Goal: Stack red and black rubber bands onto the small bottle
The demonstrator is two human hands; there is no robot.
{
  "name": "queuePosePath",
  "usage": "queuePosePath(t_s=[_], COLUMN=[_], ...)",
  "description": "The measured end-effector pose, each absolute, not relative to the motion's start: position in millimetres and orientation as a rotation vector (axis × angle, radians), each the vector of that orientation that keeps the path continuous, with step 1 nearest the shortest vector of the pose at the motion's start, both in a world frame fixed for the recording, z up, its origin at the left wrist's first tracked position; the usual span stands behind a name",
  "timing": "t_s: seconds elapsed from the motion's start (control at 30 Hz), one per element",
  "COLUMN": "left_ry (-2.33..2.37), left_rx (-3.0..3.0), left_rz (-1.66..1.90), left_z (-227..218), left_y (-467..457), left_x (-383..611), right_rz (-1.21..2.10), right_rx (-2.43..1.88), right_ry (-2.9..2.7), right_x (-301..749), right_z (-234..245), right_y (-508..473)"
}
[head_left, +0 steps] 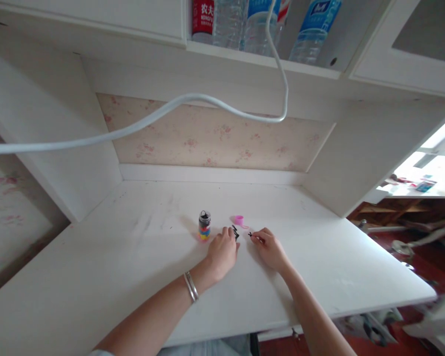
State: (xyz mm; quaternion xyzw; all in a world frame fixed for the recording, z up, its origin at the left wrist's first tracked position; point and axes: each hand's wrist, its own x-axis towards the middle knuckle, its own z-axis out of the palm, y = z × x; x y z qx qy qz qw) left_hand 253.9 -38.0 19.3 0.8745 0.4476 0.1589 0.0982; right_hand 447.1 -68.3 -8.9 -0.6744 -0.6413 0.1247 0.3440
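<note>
On the white desk, my left hand [224,252] is closed at a small bunch of thin black bands [236,233], which look like hair ties. My right hand [269,247] pinches a small black band [249,234] between thumb and fingertips, a little to the right of the bunch. Left of my left hand stands a small clear jar [204,226], upright and uncapped. Black bands fill its top, with coloured ones below. Just beyond my hands lies a pink cap [239,220] with a strap.
A white cable [193,98] hangs across the upper view. Above the desk [133,277], a shelf holds several plastic bottles [311,32]. White side panels flank the desk, with a flowered wall behind. A window and cluttered sill stand at right.
</note>
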Motion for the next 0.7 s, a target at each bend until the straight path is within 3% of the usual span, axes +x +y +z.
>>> queuePosePath(t_s=[0.7], left_ry=[1.325], left_rx=[2.661], left_rz=[0.423], left_z=[32], left_y=[-29], left_x=[266], right_rz=[0.290], right_rx=[-1.748], right_ry=[-1.550], right_x=[452], right_z=[-21], right_y=[-78])
